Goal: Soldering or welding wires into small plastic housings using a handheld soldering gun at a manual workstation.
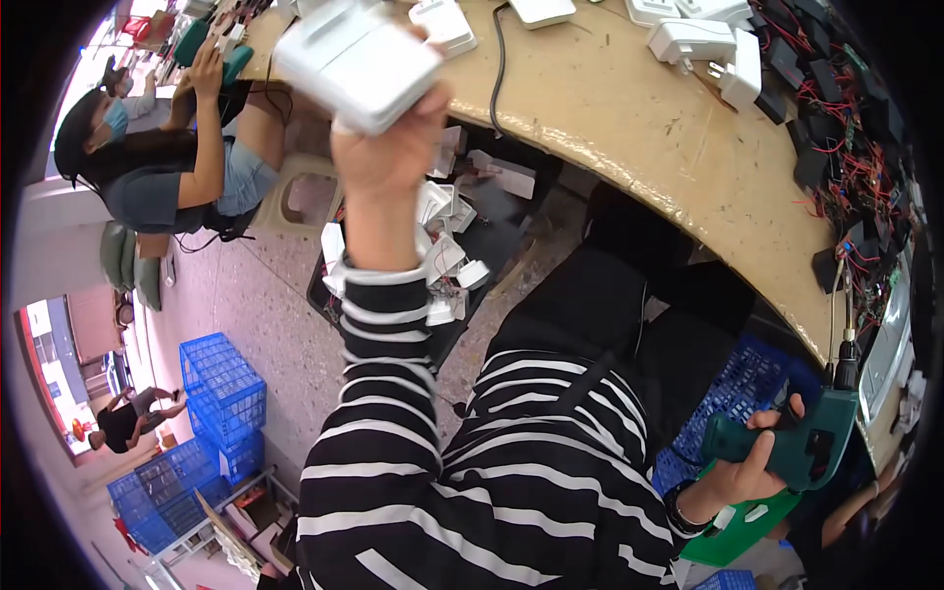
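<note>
My left hand (388,162) is raised at the near left edge of the table, closed around a boxy white plastic casing (359,67). Motion smears the casing, so its details do not show. Low at the right, my right hand (749,474) grips the handle of a dark green power screwdriver (828,441). The tool's long thin bit points up toward a heap of black parts with red wires (841,147). My fingers wrap the handle; whether one presses the trigger I cannot tell.
White plug adapters (693,41) lie on the wooden table (610,108), beside a black cable (501,74). Below its edge, a black bin (500,218) holds white plastic pieces. Blue crates (224,388) stand on the floor, and a green bin (742,536) is under my right arm. A co-worker (147,172) sits at left.
</note>
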